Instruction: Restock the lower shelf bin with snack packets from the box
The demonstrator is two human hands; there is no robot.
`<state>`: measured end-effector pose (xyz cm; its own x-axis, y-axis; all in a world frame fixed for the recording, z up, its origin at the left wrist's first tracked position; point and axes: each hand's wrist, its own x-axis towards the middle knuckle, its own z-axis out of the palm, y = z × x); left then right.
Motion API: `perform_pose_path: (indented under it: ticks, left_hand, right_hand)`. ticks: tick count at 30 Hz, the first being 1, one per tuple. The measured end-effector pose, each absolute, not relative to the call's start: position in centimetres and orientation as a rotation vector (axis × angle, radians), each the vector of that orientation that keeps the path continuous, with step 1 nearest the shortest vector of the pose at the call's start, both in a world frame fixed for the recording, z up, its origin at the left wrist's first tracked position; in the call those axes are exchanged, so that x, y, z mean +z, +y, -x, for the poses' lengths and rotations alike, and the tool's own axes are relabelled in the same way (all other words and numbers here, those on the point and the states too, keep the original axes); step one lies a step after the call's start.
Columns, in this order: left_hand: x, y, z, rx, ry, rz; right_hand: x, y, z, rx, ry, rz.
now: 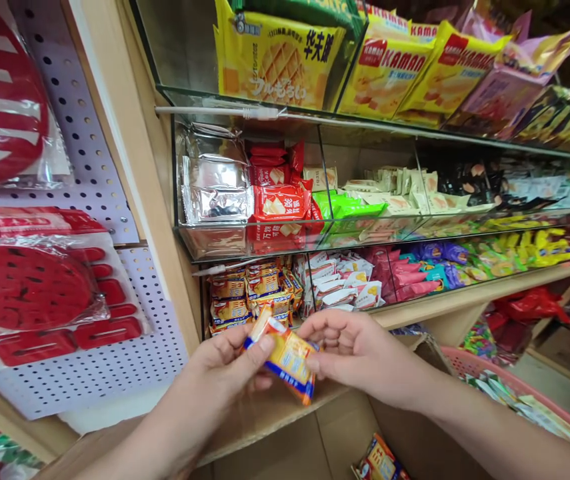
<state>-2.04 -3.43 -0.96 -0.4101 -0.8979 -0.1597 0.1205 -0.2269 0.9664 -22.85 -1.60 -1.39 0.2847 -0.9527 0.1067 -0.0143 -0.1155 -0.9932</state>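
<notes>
Between both hands is a small snack packet [289,360] with an orange, yellow and blue wrapper, tilted in front of the lowest shelf. My left hand [235,360] grips its left end, thumb on top. On the right side, my right hand [349,347] pinches its edge between thumb and fingers. Similar packets [265,283] are stacked in the bottom-left shelf compartment just behind. Below the hands is an open cardboard box [285,450], and another such packet [379,460] lies inside it.
Glass-fronted shelves [365,227] hold rows of snack packets, with yellow waffle packs [285,60] at the top. A pegboard [159,333] with hanging red packaged goods [29,287] stands left. A pink basket [509,380] of packets sits at right.
</notes>
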Motion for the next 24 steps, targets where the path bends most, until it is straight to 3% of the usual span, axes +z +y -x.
perform_pose_path:
  ticks: [10,13,16,19,24]
  left_hand:
    - [-1.1,-3.2,2.0,-1.838,-1.337,-0.998]
    - [-1.8,-3.5,1.3,-1.646,-1.427,-1.083]
    - [-2.4,-3.5,0.5,-1.476,-1.556,-1.110]
    - [-2.8,-3.1,0.3,-1.384,-1.656,-1.111]
    - [-3.3,-2.3,0.4,-1.300,-1.792,-1.090]
  right_hand:
    - [-3.4,0.2,23.0,-1.028,0.823,1.343]
    - [-2.7,-1.2,23.9,-1.101,1.034,1.585]
    - [-1.6,-3.8,24.6,-1.164,1.370,2.101]
    - [-0.8,-6.6,24.0,-0.932,1.712,2.478]
    - [-0.2,-9.4,21.2,-0.295,2.077,2.706]
